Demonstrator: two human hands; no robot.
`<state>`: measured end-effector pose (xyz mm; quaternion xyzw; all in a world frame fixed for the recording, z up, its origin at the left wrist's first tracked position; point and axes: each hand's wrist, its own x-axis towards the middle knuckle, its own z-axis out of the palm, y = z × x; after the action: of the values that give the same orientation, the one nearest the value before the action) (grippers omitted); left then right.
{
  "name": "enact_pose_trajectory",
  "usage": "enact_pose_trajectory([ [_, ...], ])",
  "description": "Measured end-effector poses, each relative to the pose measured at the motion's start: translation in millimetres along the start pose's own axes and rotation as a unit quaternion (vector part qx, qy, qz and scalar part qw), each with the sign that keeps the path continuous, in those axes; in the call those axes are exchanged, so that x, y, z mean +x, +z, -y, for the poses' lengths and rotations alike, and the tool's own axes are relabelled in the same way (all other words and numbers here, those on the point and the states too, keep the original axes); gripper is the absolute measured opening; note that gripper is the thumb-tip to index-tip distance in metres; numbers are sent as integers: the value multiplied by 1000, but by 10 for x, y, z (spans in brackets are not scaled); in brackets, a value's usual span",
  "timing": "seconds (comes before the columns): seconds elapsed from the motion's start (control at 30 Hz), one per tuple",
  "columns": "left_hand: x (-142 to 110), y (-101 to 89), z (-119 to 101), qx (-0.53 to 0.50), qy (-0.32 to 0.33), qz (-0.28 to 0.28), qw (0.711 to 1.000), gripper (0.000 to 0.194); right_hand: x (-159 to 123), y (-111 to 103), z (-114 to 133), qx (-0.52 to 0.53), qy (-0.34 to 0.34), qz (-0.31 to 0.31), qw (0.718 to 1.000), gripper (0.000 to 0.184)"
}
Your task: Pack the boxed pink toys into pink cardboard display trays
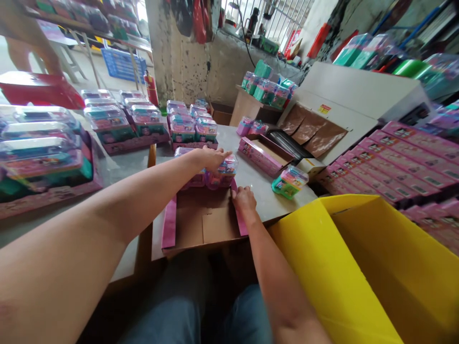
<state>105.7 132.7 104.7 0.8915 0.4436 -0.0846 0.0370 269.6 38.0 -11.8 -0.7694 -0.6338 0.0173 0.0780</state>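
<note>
A pink display box [204,220] with a bare brown cardboard inside lies in front of me at the table edge. Small plastic cases with clear lids [223,176] stand side by side in its far end. Over the top of these cases reaches my left hand [212,157], its fingers stretched out across the lids. My right hand [245,199] has its fingers closed on the box's right side wall. Farther right, apart from both hands, a single green and pink case [289,181] sits on the table.
Filled trays of cases [43,157] line the left side of the table, with another filled tray [191,124] behind. A pink box [265,154] lies beyond my right hand. At right are a yellow carton [322,258], stacked pink boxes [394,162] and a white machine [355,95].
</note>
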Motion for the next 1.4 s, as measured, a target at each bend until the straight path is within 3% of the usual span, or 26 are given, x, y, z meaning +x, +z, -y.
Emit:
enact_pose_trajectory([
  [0.17,-39,-6,-9,7,2,-13,1000,112,26,112,40,-8,-8,-17,1000,30],
  [0.47,107,15,148,15,24,13,1000,129,-10,89,93,-26,-11,-25,999,31],
  [0.6,51,-15,78,17,2,14,1000,126,-19,120,75,-9,-13,-23,1000,32],
  [0.7,-33,-30,7,18,-12,6,1000,121,-33,118,37,30,-29,-69,997,38],
  [0.87,-25,-58,-4,1,-15,25,1000,128,95,-120,144,116,-130,-209,962,52],
  [0.97,54,-107,16,-23,-13,58,998,130,275,-285,341,135,-165,-199,957,54],
  [1.07,60,-137,63,-21,-9,77,997,119,407,-313,486,116,-189,-156,963,53],
  [1.13,-19,-106,124,1,-7,46,999,112,434,-280,514,106,-190,-143,965,53],
  [1.27,-282,85,257,44,-34,-85,995,106,421,-240,501,80,-182,-135,971,52],
  [1.4,-375,235,285,53,-56,-111,991,97,426,-265,532,58,-175,-135,974,52],
])
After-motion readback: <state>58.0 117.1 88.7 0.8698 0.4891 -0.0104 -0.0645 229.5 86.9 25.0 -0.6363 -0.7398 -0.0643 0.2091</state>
